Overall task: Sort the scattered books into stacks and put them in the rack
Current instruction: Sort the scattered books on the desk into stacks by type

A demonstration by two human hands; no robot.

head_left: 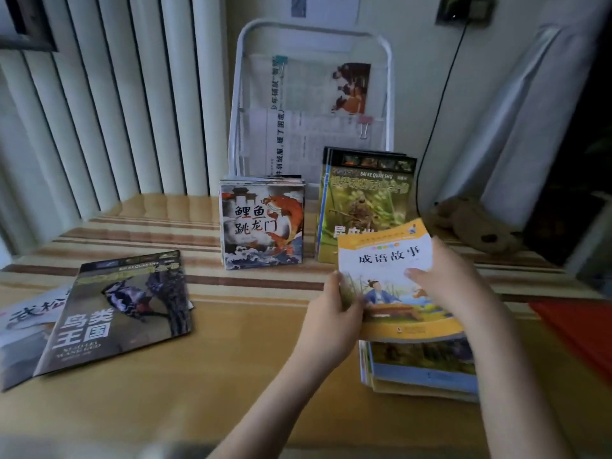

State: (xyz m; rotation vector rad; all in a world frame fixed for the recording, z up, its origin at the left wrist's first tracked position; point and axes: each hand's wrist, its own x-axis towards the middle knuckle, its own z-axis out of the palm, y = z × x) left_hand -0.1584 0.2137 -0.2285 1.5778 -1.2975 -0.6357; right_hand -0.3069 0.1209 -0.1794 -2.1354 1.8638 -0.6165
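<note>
1. The person stands at a striped wooden table (205, 385) and holds a yellow-bordered storybook (390, 276) with both hands, at about four o'clock from the table's middle.
2. The left hand (334, 319) grips the book's left edge, fingers curled round it with the thumb on the cover. The right hand (447, 279) lies on the cover's right side, fingers curled over the right edge.
3. The held book sits just above a flat stack of similar books (424, 369), its lower edge overlapping the stack's top.
4. Open tabletop runs from six o'clock through to the centre, a broad bare band between the hands and the loose books on the left.
5. At nine o'clock a dark bird book (122, 309) lies tilted, resting partly on a pale book (23, 326) whose near corner reaches the table's left edge.
6. At twelve o'clock a stack with a carp cover (261, 223) stands upright, and just beside it at one o'clock a green insect book stack (361, 200) leans upright; the held book's top corner overlaps its lower part.
7. Behind both stands the white wire rack (311, 94), with clipped newspapers (314, 104) in its upper pockets.
8. A brown plush toy (470, 223) lies at two o'clock near the wall, and a red sheet (576, 329) edges the table at three o'clock.
9. A radiator (99, 94) fills the wall at ten o'clock, and a black cable (440, 101) hangs right of the rack.
</note>
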